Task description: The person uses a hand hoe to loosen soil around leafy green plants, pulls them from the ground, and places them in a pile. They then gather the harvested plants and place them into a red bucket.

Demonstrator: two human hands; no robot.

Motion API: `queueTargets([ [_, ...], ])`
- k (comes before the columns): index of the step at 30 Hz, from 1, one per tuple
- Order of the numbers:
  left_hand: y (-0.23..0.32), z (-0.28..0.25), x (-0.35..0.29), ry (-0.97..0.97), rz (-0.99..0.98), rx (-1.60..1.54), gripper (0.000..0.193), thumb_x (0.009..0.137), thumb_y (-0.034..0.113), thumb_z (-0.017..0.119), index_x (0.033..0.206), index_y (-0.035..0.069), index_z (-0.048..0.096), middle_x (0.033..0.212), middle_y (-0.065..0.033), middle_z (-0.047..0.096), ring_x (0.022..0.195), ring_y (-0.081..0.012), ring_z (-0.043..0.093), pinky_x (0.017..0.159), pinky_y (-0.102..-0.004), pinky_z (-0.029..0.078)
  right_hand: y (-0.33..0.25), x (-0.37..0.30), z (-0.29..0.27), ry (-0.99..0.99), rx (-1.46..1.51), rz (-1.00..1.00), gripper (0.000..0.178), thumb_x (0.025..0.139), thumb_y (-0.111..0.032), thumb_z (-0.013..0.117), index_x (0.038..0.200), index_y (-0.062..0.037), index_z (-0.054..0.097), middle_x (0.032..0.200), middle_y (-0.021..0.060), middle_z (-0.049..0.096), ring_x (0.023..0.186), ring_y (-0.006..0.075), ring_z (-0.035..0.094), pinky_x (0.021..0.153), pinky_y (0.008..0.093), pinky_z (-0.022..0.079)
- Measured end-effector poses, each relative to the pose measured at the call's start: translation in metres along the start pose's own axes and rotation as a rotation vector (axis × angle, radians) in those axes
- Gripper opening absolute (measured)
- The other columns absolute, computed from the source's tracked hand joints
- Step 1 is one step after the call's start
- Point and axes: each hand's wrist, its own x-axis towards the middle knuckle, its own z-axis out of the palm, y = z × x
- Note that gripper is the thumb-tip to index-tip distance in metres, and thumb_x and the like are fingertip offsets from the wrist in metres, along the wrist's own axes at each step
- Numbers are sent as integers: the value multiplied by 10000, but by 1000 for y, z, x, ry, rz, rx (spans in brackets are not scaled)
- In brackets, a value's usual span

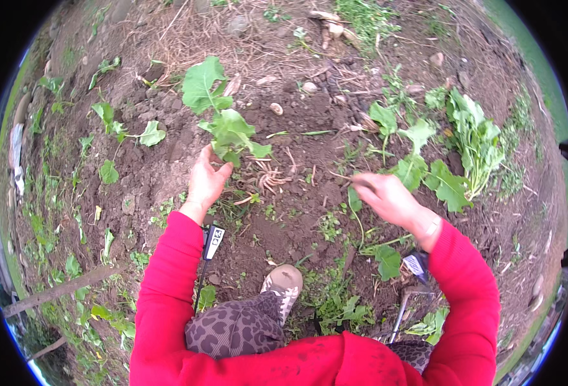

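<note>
My left hand point(208, 181) is closed at the base of a broad-leaved green seedling point(227, 128), whose lobed leaves rise away from me. Where its stem meets the soil is hidden by my fingers. Just right of that hand lies a small clump of pale, thin roots or stalks point(269, 177) on the brown soil point(284, 225). My right hand point(390, 201) is curled shut, and a thin brown twig-like thing point(340, 175) sticks out from its fingertips toward the left. Most of what it grips is hidden.
Pulled leafy greens point(474, 141) lie in a bunch at the right. A shoe point(284, 283) stands on the soil near me. A bent metal bar point(403, 309) is by my right forearm. A wooden pole point(62, 291) lies at the left; dry straw point(200, 38) covers the far ground.
</note>
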Motion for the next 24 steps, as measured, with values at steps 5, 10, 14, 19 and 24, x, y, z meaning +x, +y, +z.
queueTargets([
  [5,18,17,-16,239,63,152,689,768,160,712,1357,16,385,957,-89,597,803,-197,606,751,-349,486,18,-178,-70,67,107,583,251,890,-121,595,1092,22,635,897,151,690,775,184,659,736,311,523],
  [10,54,45,-44,277,279,141,725,796,137,719,1408,55,339,913,-60,547,746,-177,535,711,-333,477,35,-360,-116,182,-139,858,254,874,-195,583,966,36,640,705,145,649,632,175,629,624,328,503],
  [14,99,78,-71,178,417,130,716,858,127,673,1457,99,281,925,-18,534,641,-98,489,650,-265,466,25,-497,-123,207,-63,1212,200,872,-181,598,890,12,645,723,80,669,638,147,637,596,309,507],
  [19,151,125,-94,-139,521,100,541,862,84,647,1364,72,445,913,-6,525,618,-80,473,621,-256,451,-7,-604,-92,248,193,1384,127,828,-142,633,856,-22,665,711,44,651,641,117,629,584,289,520],
  [24,203,137,-128,-473,958,363,284,820,34,645,1099,28,592,894,-64,568,659,-145,513,607,-288,446,4,-655,0,-9,114,1095,198,792,-247,672,900,-82,697,876,74,709,806,233,676,810,349,539],
])
